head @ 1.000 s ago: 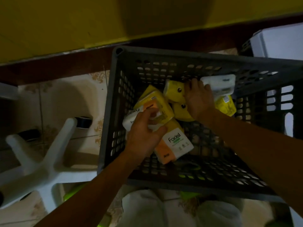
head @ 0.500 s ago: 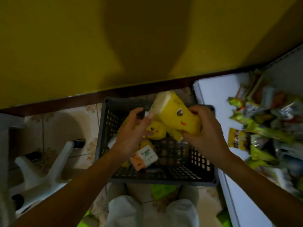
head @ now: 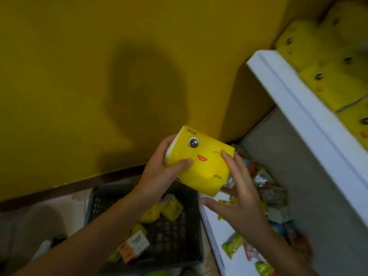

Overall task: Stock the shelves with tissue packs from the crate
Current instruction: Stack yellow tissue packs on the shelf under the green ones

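Lifted clear of the crate (head: 179, 242) since half a second ago, yellow tissue pack (head: 203, 162) now up in front of the wall (head: 79, 76); right hand (head: 239, 200) no longer wrapped around it.

Nearest, at the bottom: dark slotted crate on the tiled floor (head: 59, 212), holding a few spare yellow packs (head: 171, 208) and an orange-and-white pack (head: 135, 246). Just right of it, white lower shelf (head: 217, 232) strewn with snack packets (head: 268, 192).

Above the crate: left hand (head: 159, 176) gripping the held pack's left end, thumb pressed across the printed face, fingers curled behind. Right hand spread, fingers straight, holding nothing, fingertips just touching the pack's right edge. Pack tilted, winking cartoon face toward the camera; sliver of another printed eye below the left thumb, source unclear.

Farther up and right: white edge of the upper shelf (head: 298, 108), carrying a blurred row of matching packs (head: 328, 82). Behind everything, yellow wall with a soft shadow.
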A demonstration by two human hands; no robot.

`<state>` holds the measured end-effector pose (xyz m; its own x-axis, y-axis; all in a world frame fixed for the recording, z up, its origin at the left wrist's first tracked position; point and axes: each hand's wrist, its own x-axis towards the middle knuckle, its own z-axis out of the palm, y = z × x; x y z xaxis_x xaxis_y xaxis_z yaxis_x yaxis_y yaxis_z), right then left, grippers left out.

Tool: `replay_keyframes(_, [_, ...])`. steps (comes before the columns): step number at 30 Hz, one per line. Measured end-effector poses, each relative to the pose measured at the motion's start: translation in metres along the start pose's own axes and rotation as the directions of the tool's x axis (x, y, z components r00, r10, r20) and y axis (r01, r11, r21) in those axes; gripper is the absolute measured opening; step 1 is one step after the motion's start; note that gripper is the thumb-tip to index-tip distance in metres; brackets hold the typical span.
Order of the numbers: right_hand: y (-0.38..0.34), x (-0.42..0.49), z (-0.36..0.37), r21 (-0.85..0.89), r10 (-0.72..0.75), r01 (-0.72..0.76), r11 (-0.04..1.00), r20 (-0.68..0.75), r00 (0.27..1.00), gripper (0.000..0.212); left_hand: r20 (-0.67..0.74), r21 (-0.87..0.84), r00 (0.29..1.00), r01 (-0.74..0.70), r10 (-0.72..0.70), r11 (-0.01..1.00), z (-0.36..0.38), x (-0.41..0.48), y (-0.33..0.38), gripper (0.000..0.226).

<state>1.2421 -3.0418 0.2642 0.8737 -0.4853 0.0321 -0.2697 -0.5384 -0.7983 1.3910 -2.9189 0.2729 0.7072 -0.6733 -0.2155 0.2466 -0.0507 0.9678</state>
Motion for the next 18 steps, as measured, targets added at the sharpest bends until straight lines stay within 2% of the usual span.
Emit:
replay_keyframes(6, [-0.035, 0.003, -0.054, 0.078, -0.005, 0.025, 0.997, -0.246, 0.969, 0.075, 0.144, -0.029, 0.978, -0.147, 0.149, 0.989, 0.041, 0.006, 0.068, 0.057])
replay_keyframes(9, [-0.058, 0.006, -0.081, 0.108, -0.033, 0.074, 0.991, -0.343, 0.939, 0.069, 0.197, -0.063, 0.959, -0.196, 0.204, 0.979, 0.058, 0.008, 0.107, 0.046])
replay_keyframes(11, [-0.070, 0.009, -0.102, 0.098, -0.037, 0.086, 0.991, -0.419, 0.907, 0.069, 0.233, -0.044, 0.951, -0.200, 0.205, 0.979, 0.070, 0.016, 0.131, 0.045])
replay_keyframes(14, [-0.075, 0.017, -0.137, 0.062, -0.021, 0.064, 0.996, -0.533, 0.846, 0.070, 0.238, -0.033, 0.960, -0.146, 0.150, 0.989, 0.090, 0.035, 0.151, 0.027])
replay_keyframes(18, [-0.063, 0.038, -0.181, 0.063, 0.049, -0.013, 0.998, -0.619, 0.784, 0.072, 0.281, 0.030, 0.948, -0.161, 0.147, 0.986, 0.113, 0.041, 0.149, 0.025])
